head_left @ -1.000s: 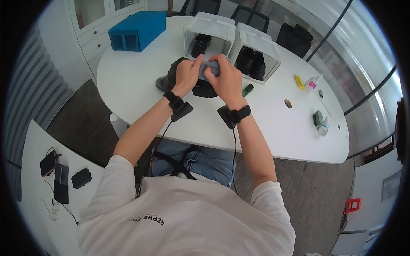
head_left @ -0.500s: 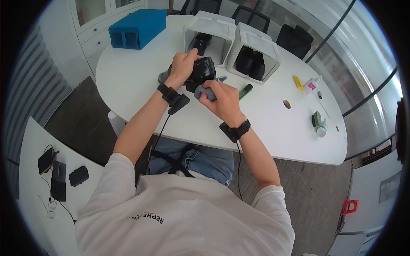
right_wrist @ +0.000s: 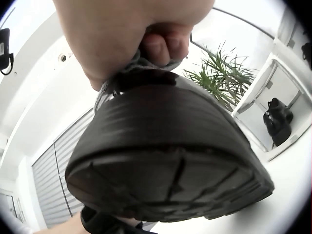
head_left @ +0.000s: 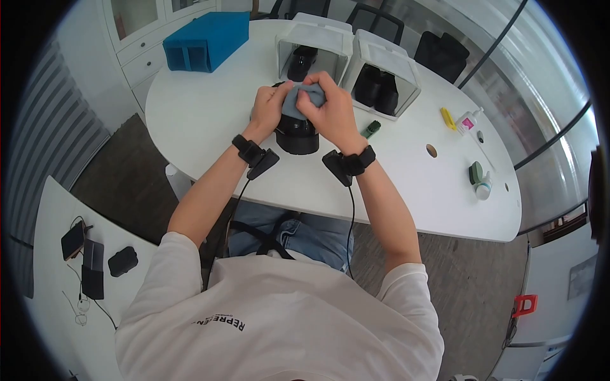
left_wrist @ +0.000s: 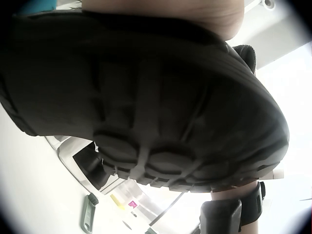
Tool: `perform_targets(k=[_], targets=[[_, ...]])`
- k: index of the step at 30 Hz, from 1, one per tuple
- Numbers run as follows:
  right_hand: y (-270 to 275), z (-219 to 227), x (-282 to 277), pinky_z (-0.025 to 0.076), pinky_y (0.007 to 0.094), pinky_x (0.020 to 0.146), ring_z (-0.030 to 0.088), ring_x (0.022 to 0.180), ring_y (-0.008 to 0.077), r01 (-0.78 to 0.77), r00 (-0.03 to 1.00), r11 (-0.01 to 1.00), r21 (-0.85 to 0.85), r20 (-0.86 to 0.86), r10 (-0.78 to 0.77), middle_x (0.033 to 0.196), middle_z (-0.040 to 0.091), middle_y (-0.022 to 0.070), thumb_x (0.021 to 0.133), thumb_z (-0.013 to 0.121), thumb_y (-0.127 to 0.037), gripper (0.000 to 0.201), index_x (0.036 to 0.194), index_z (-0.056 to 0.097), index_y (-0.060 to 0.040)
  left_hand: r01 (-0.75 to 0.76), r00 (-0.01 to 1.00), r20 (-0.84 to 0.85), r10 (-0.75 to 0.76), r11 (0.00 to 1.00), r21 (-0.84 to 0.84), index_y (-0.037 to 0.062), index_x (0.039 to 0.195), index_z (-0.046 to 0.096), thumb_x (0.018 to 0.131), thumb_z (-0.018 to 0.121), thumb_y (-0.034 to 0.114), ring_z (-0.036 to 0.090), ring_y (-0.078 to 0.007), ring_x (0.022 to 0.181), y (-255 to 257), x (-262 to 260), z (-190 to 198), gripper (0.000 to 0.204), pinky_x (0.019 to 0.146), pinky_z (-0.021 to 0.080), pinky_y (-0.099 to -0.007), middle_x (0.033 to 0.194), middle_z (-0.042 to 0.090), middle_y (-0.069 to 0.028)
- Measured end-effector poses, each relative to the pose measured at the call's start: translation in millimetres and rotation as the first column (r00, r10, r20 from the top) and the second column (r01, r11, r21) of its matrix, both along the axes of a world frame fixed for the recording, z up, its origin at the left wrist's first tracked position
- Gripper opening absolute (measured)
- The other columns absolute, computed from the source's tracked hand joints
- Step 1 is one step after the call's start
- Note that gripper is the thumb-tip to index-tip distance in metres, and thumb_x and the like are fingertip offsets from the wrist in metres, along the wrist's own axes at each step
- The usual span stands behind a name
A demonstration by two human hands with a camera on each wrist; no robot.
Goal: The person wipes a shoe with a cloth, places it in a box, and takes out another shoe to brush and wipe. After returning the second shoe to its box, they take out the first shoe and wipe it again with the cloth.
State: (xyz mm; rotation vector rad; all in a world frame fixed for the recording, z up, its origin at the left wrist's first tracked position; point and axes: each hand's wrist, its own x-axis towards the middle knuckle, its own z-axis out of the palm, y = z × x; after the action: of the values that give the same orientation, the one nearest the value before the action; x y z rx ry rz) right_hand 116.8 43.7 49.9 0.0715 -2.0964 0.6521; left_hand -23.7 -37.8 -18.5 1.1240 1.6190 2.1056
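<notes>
A black shoe point(head_left: 297, 138) is held up over the white table, one rounded end facing the body. My left hand point(head_left: 267, 109) grips it from the left side, fingers partly hidden behind it. My right hand point(head_left: 332, 113) pinches a bunched grey cloth point(head_left: 293, 105) against the shoe's upper, close beside the left hand. The left wrist view is filled by the shoe's treaded sole point(left_wrist: 146, 117). From the right wrist, curled fingers point(right_wrist: 155, 48) show above the shoe with the cloth under them.
Two white shoe boxes stand open behind: the left box point(head_left: 318, 24) holds a black shoe point(head_left: 301, 63), the right box point(head_left: 412, 79) a black pair point(head_left: 376, 89). A green brush point(head_left: 371, 129) lies right of the hands. Farther off are a blue box point(head_left: 206, 41), bottle point(head_left: 467, 120) and yellow tool point(head_left: 447, 118).
The right hand with the cloth went down to the shoe's near end, then back up beside the left hand. The shoe has turned, its rounded end now toward the body.
</notes>
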Motion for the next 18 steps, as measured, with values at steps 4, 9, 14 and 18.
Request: perform_targets(k=[4, 9, 14, 18], targets=[[-11.5, 10.1, 2.0, 0.049, 0.0356, 0.055, 0.062, 0.060, 0.0324, -0.010, 1.000, 1.000, -0.019, -0.007, 0.010, 0.067, 0.061, 0.0151, 0.076, 0.067, -0.018, 0.020, 0.091, 0.059, -0.0063, 0.034, 0.978, 0.195, -0.071, 0.981, 0.190, 0.0028, 0.055, 0.050, 0.093, 0.055, 0.031, 0.043, -0.0062, 0.056, -0.6, 14.6, 12.1, 0.047, 0.050, 0.032, -0.0266, 0.057, 0.050, 0.0004], [-23.8, -3.1, 21.1, 0.047, 0.0332, 0.051, 0.061, 0.055, 0.0260, 0.025, 0.998, 0.980, 0.195, -0.061, -0.014, 0.063, 0.060, 0.0085, 0.066, 0.069, -0.013, 0.018, 0.081, 0.060, -0.0097, 0.041, 0.969, 0.219, -0.112, 0.952, 0.305, 0.0085, 0.052, 0.047, 0.090, 0.057, 0.027, 0.043, -0.0095, 0.049, -5.0, 11.9, 22.0, 0.043, 0.049, 0.034, -0.0257, 0.056, 0.049, -0.0010], [-24.6, -31.7, 31.2, 0.046, 0.0319, 0.049, 0.056, 0.050, 0.0242, -0.016, 0.987, 0.960, 0.280, -0.147, 0.060, 0.059, 0.055, 0.0064, 0.063, 0.069, -0.009, 0.019, 0.079, 0.059, -0.0098, -0.019, 0.889, 0.443, -0.120, 0.954, 0.298, 0.0091, 0.054, 0.049, 0.088, 0.059, 0.030, 0.045, -0.0090, 0.048, -3.0, -1.2, 24.1, 0.041, 0.047, 0.034, -0.0254, 0.056, 0.048, 0.0012], [-15.6, -38.5, 30.2, 0.047, 0.0309, 0.052, 0.059, 0.053, 0.0237, -0.020, 0.988, 0.994, 0.110, -0.149, 0.036, 0.063, 0.058, 0.0083, 0.069, 0.068, -0.009, 0.018, 0.084, 0.059, -0.0077, 0.004, 0.890, 0.444, -0.108, 0.973, 0.229, 0.0118, 0.054, 0.047, 0.089, 0.058, 0.030, 0.043, -0.0076, 0.047, -8.6, 6.8, 19.9, 0.041, 0.046, 0.033, -0.0251, 0.055, 0.047, 0.0032]])
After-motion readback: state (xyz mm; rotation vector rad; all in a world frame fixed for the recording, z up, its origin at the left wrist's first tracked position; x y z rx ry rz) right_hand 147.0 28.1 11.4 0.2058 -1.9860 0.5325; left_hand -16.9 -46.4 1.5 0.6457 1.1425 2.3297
